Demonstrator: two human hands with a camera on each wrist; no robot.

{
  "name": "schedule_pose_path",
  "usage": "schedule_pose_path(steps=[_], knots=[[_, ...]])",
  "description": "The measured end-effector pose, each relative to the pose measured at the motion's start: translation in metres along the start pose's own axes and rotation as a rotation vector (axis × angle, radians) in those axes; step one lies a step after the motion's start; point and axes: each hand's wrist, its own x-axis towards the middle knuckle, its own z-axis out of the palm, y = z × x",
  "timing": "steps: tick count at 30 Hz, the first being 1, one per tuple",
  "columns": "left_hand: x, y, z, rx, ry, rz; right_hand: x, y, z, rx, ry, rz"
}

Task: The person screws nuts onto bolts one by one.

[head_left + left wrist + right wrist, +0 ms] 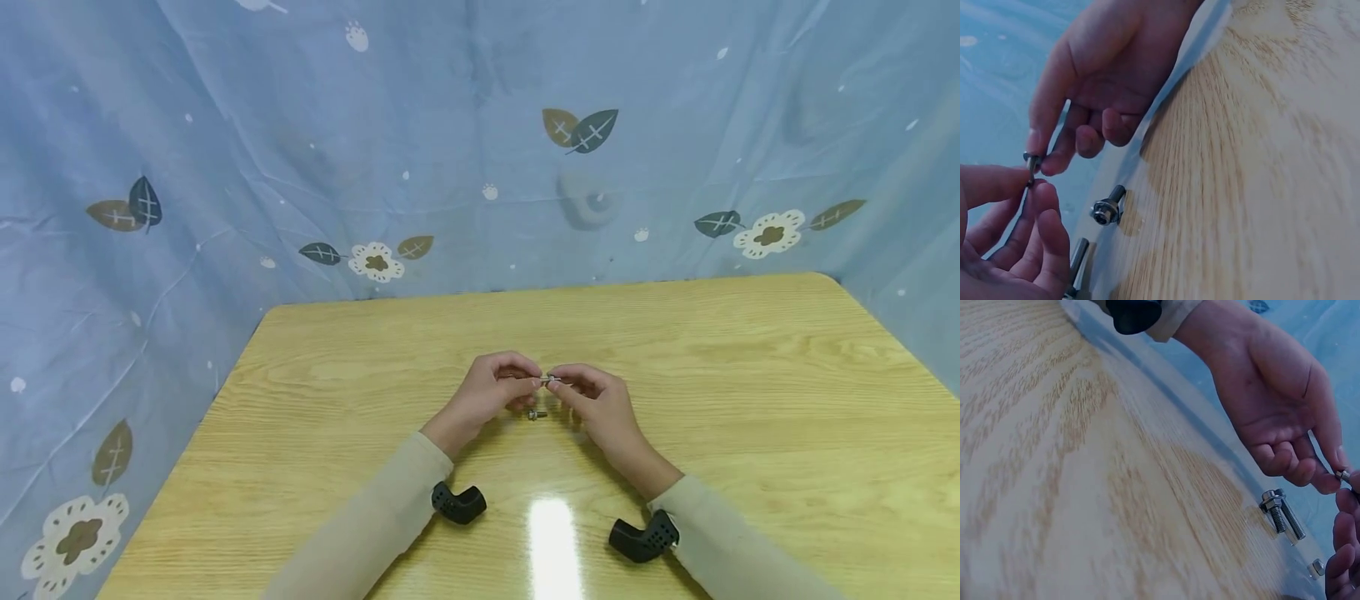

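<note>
My left hand (491,390) and right hand (603,408) meet above the wooden table, with a small metal bolt (1032,165) between their fingertips. Thumb and finger of the left hand pinch the shank end. At the wider end, the right thumb and forefinger pinch it; its other fingers are loosely curled. Fingertips partly hide this bolt. Below the hands, a bolt with a washer or nut by its head (1272,507) lies on the table. A second bolt (1293,520) lies right beside it, and a small nut (1317,569) sits close to the left fingers in the right wrist view.
The wooden table (360,358) reaches back to a blue patterned curtain (465,183), which also hangs at both sides. Each sleeve carries a black wrist device, one on the left (459,504) and one on the right (643,537). Glare (553,546) shows on the near tabletop.
</note>
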Motion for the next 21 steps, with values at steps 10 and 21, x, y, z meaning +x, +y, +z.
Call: schedule_pose_path(steps=[10, 21], knots=[[-0.0008, -0.0023, -0.0081, 0.032, 0.004, -0.02, -0.0012, 0.0009, 0.0032, -0.007, 0.013, 0.017], [0.0005, -0.0026, -0.0066, 0.039, -0.006, -0.004, -0.0009, -0.0032, 0.0056, 0.008, 0.003, 0.017]])
